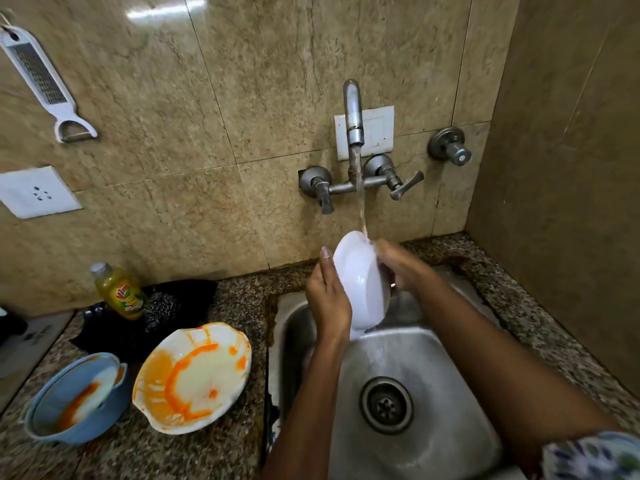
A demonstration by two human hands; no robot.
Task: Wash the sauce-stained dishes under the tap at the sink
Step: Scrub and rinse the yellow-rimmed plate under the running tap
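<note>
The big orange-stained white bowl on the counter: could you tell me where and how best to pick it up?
Grip the white bowl by its raised far rim, coming from the sink side on the right. It sits tilted, open face up, so thumb inside and fingers beneath fit there.

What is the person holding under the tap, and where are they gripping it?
A white bowl, tilted on edge under the running water. The left hand grips its left rim; the right hand holds the opposite side.

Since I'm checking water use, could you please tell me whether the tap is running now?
On: a stream falls from the curved steel wall tap onto the white bowl held over the steel sink.
</note>
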